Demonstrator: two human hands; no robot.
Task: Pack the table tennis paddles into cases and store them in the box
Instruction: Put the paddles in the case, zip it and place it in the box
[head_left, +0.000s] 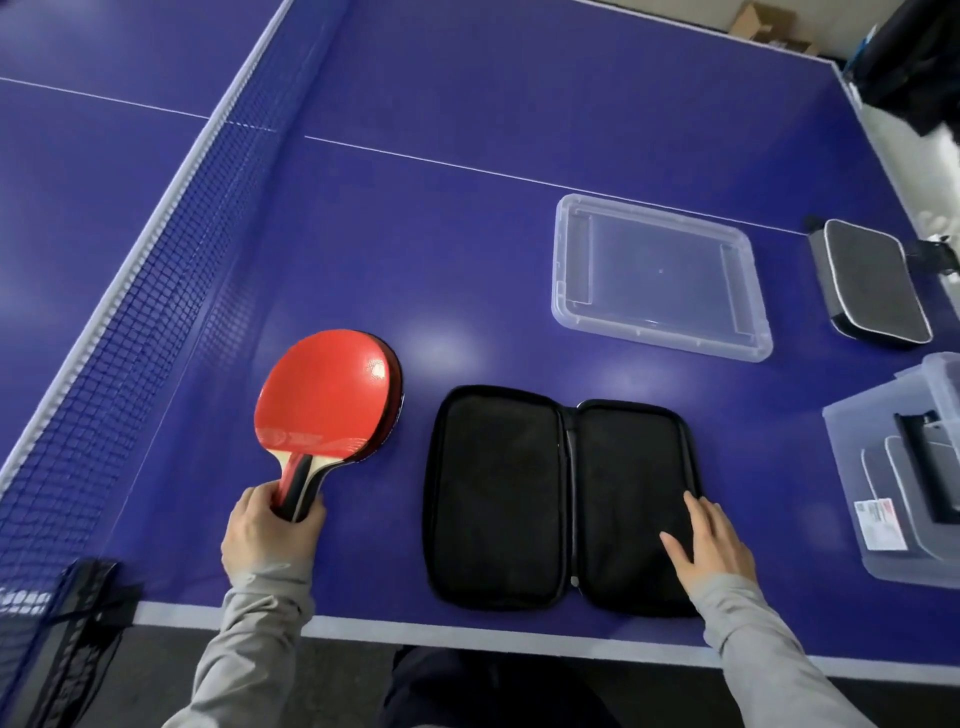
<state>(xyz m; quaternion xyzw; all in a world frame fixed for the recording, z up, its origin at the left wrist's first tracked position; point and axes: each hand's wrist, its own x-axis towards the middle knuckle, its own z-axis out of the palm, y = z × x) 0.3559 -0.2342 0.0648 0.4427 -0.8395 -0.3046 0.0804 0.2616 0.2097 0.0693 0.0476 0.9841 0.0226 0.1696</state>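
Left hand (270, 530) grips red paddle (324, 395) by its handle; right hand (709, 543), fingers spread, rests flat on the open black case (519, 493) on bench (467, 234)

A table tennis room: a blue playing table (467, 208) with white lines and a stretched net (156, 249).

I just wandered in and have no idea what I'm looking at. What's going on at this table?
A person is packing table tennis paddles. The left hand grips the handles of two stacked red paddles, lying on the blue table. The right hand rests flat on an open black case, which holds nothing yet. A closed case lies farther right, beside a clear lid, and a clear box already holds some cases.
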